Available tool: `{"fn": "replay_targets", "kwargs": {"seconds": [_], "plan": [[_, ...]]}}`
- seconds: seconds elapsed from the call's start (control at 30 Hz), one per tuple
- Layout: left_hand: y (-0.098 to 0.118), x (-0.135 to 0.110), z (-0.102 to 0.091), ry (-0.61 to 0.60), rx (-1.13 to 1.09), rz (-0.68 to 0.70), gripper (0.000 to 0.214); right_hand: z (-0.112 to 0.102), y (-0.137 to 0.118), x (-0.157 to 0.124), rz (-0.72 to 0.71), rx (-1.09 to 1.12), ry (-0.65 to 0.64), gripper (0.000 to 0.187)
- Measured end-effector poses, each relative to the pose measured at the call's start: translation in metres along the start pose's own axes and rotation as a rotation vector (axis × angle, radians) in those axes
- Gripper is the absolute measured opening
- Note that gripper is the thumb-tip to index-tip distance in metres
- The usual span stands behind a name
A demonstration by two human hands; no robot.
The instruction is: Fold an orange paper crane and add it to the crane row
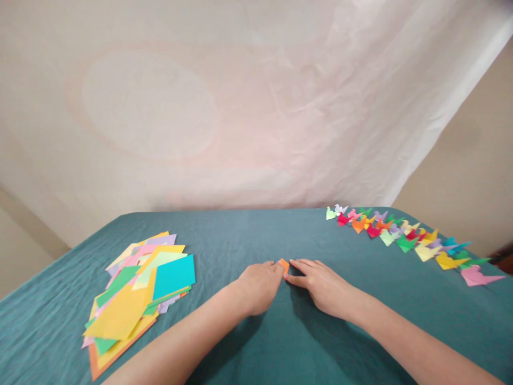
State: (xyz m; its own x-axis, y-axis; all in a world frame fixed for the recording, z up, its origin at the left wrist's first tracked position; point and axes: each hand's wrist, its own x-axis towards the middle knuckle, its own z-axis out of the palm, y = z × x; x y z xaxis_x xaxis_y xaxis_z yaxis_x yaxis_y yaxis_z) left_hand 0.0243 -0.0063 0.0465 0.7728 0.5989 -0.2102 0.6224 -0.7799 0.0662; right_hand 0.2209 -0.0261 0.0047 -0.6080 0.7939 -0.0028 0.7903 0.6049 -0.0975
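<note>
A small folded piece of orange paper (285,266) lies on the cloth between my two hands, partly covered by fingers. My left hand (261,286) presses on its left side, fingers curled together and their tips partly hidden. From the right, my right hand (320,280) holds its edge, with the thumb at the lower corner and the index finger near the upper one. The other right fingers lie close alongside the index finger.
Dark green cloth (240,235) covers the table. To the left is a loose pile of coloured paper sheets (124,310), a blue one (174,277) near its top. Several small folded paper birds (406,243) stand in rows along the right edge. A pale sheet (256,107) hangs behind.
</note>
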Motion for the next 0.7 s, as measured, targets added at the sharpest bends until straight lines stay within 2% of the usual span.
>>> {"fn": "replay_targets", "kwargs": {"seconds": [0.2,0.43,0.7], "plan": [[0.003,0.003,0.005,-0.026,0.072,0.001,0.055,-0.004,-0.003,-0.001,-0.004,0.044,-0.03,0.065],[0.0,0.002,0.007,-0.021,0.129,0.029,0.054,-0.012,-0.006,-0.003,-0.008,0.04,-0.065,0.064],[-0.008,-0.002,0.021,0.051,0.14,0.002,0.05,-0.013,-0.006,-0.002,0.009,0.041,-0.074,0.064]]}}
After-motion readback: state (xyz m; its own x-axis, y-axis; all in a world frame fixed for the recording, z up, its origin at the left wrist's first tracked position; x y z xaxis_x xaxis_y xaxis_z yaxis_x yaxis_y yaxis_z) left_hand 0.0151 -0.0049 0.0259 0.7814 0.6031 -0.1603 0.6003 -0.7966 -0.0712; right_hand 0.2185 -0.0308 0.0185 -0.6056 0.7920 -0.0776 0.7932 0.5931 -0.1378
